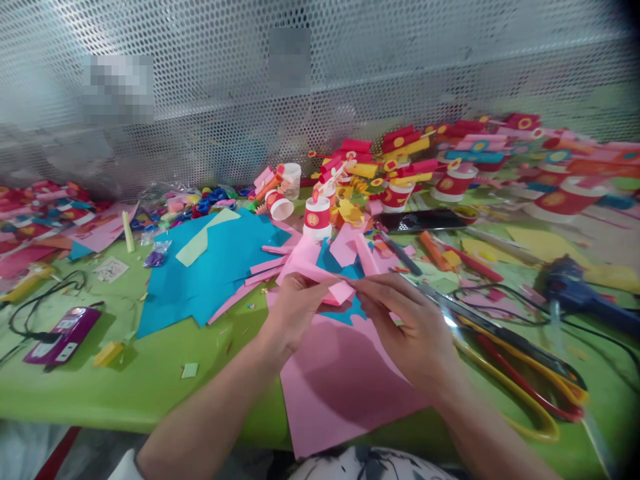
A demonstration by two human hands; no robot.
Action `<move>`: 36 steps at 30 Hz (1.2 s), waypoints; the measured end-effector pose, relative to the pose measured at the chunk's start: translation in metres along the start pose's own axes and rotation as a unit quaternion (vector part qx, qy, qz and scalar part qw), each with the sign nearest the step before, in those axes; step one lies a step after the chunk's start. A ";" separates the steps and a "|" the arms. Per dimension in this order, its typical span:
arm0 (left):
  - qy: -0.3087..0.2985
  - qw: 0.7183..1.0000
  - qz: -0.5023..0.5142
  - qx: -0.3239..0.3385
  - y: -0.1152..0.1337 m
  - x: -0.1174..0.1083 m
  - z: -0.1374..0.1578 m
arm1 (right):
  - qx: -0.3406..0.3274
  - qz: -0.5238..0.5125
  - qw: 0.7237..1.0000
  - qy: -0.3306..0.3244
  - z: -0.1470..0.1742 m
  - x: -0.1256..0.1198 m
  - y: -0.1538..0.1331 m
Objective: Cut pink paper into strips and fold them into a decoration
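Between my two hands is a folded strip of pink paper (341,293), above a larger pink sheet (345,387). My left hand (295,310) pinches the strip's left side, thumb along it. My right hand (400,317) has its fingertips pressed together at the strip's right end. Under and beyond the hands lie more pink paper pieces (347,243) and a blue sheet (220,260). A red and white paper cup (317,219) stands upright just past them.
Scissors with yellow handles (530,393) lie right of my right hand, near a blue glue gun (590,290) and its cord. Decorated cups (455,180) line the back before a perforated metal panel (200,87). A purple box (63,337) with a cable lies left.
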State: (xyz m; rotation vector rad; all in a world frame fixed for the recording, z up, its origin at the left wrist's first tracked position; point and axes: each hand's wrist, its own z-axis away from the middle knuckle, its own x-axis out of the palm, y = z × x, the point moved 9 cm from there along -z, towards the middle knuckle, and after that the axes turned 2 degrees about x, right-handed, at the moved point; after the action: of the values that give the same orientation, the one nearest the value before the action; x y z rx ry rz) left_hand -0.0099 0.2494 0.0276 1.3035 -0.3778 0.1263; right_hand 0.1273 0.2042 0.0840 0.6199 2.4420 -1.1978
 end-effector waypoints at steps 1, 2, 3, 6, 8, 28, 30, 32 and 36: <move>0.006 1.000 -0.013 0.012 0.003 -0.001 0.000 | -0.017 0.014 1.000 0.000 0.000 0.000 -0.003; 0.012 0.999 -0.028 0.025 0.005 -0.003 -0.001 | -0.028 0.023 0.999 -0.001 0.001 0.000 -0.005; 0.018 0.998 -0.046 0.039 0.008 -0.004 0.000 | -0.034 0.028 0.999 -0.001 0.001 0.000 -0.007; 0.023 0.990 -0.112 0.086 0.016 -0.004 0.002 | -0.039 0.037 0.999 0.010 0.001 -0.002 -0.010; 0.022 0.981 -0.154 0.113 0.021 -0.002 0.005 | -0.048 0.033 0.998 0.018 0.001 -0.004 -0.014; -0.008 1.000 0.003 0.018 0.002 0.000 0.002 | -0.074 0.024 0.997 0.015 0.008 -0.006 -0.009; -0.006 1.000 0.009 0.009 0.000 -0.001 0.001 | -0.075 0.027 0.997 0.013 0.008 -0.005 -0.008; -0.004 1.000 0.014 0.001 -0.002 -0.002 0.001 | -0.077 0.033 0.996 0.010 0.009 -0.004 -0.008; -0.001 1.000 0.012 0.017 -0.002 -0.003 0.000 | -0.084 0.047 0.995 0.012 0.009 -0.004 -0.009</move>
State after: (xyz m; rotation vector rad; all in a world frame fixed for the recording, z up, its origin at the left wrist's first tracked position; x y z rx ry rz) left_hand -0.0122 0.2489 0.0251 1.3324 -0.3956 0.1520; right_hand 0.1268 0.1918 0.0863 0.6936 2.4708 -0.9414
